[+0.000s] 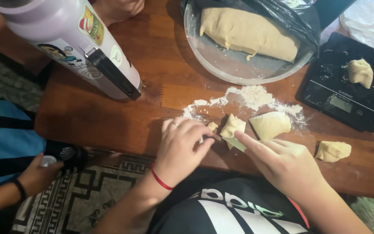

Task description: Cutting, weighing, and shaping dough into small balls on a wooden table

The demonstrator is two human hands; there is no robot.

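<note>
My left hand (182,149), with a ring and a red string at the wrist, is closed around a small thin tool whose tip (215,138) meets a small dough piece (231,127) on the wooden table (109,121). My right hand (284,162) steadies that same piece, index finger stretched along its lower edge and thumb hidden beneath. A tiny dough scrap (212,126) lies just left of it. A bigger cut piece (270,125) sits to its right, beside spilled flour (254,96).
Another dough lump (333,151) lies near the table's front right. A black kitchen scale (347,93) carries one lump (360,73). A glass plate (221,65) holds a large dough loaf (247,31). A tall lavender bottle (74,47) stands left. Other people's hands (35,173) are nearby.
</note>
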